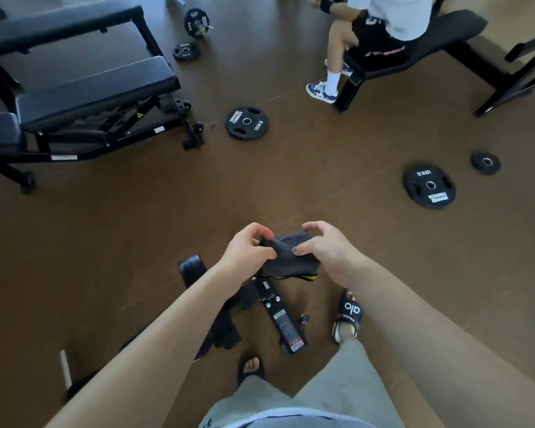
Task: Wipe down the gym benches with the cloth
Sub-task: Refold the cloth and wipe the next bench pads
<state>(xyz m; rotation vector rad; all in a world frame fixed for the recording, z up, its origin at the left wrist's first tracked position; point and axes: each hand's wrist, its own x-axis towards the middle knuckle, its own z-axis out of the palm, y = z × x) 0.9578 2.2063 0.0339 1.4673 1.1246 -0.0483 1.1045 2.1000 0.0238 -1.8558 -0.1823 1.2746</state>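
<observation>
Black vinyl padding is showing on the adjustable gym bench [87,88] at ten o'clock, well apart from both hands; a second bench [59,24] is standing behind it at eleven o'clock. Nothing is touching either pad, so wiping is judged not yet begun.

Left hand [247,253] is pinching the left edge of the dark grey cloth [291,254], thumb and fingers curled onto the fabric. The cloth is hanging in the air between the two hands at centre, above the steel base of another piece of equipment [278,310] at six o'clock. A yellow strip is peeking out under its lower edge.

Right hand [325,247] is gripping the right edge, thumb pressed onto the top face, fingers arched over the far side. Judgement: the cloth is being folded or rearranged before use.

A 10 kg weight plate [246,122] is lying at twelve o'clock, another [429,186] at two o'clock. A seated person [380,29] is occupying the bench [439,35] at one o'clock.

Risks:
- plates on the floor: tripping while walking over, eyes on the cloth;
- loose fold: cloth bunching or slipping during strokes;
- occupied bench: getting skipped.
</observation>
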